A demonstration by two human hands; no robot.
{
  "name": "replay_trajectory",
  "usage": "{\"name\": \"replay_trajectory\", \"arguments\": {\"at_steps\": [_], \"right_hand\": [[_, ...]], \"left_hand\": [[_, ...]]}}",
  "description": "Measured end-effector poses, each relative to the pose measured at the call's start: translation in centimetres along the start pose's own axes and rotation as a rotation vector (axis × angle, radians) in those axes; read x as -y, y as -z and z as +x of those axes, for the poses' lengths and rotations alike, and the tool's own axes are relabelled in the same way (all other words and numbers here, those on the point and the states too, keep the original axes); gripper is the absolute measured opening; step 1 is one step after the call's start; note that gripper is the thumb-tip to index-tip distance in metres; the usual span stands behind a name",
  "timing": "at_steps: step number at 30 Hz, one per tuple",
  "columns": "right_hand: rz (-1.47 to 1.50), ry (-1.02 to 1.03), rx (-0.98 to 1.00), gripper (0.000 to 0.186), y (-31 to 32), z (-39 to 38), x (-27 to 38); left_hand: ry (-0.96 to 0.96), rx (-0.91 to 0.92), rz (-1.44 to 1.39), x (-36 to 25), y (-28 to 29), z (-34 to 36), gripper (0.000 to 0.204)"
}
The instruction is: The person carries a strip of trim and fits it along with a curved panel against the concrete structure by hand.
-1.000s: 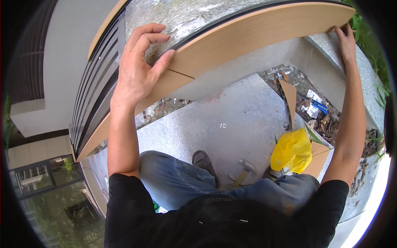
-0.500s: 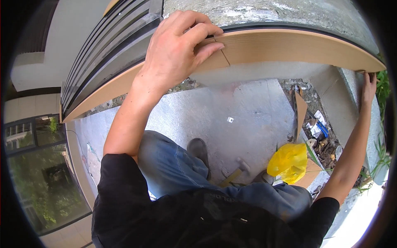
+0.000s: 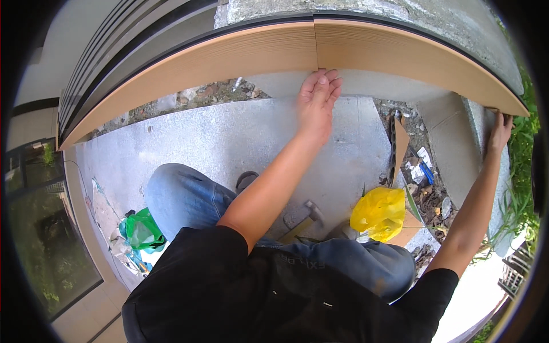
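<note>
L hand (image 3: 319,98) nearer seam (image 3: 315,46) btwn tan boards (image 3: 400,54);
long axis L–R; L curled, R hand (image 3: 501,129) at R end (grips unclear)

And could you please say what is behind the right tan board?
Past the top edge of the right tan board, a black strip and rough grey concrete show; anything directly behind its face is covered.

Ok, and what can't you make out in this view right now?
All in the head view:
- Tan boards: their backs, hidden by their front faces.
- Left shoe: mostly hidden by the left forearm.
- Yellow bag: any contents, hidden by its plastic.
- Right hand: exact finger contact, too small near the rim.
</note>
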State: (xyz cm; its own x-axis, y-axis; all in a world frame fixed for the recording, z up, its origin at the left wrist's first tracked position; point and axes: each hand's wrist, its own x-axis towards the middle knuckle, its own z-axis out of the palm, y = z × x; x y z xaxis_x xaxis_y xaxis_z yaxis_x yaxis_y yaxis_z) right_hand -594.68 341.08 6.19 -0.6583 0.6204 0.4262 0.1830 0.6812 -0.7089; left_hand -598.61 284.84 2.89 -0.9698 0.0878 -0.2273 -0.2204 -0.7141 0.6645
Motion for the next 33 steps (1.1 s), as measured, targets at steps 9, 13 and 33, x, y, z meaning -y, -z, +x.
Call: {"name": "replay_trajectory", "arguments": {"at_steps": [9, 13, 33], "right_hand": [[0.084, -0.041, 0.015, 0.06, 0.6, 0.5, -0.6], [0.085, -0.046, 0.01, 0.061, 0.2, 0.1, 0.1], [0.143, -0.035, 0.01, 0.059, 0.9, 0.8, -1.6]], "left_hand": [[-0.043, -0.024, -0.124, 0.2, -0.4, -0.1, 0.036], [-0.035, 0.019, -0.095, 0.3, 0.9, 0.8, 0.037], [-0.15, 0.004, 0.038, 0.9, 1.0, 1.4, 0.029]]}}
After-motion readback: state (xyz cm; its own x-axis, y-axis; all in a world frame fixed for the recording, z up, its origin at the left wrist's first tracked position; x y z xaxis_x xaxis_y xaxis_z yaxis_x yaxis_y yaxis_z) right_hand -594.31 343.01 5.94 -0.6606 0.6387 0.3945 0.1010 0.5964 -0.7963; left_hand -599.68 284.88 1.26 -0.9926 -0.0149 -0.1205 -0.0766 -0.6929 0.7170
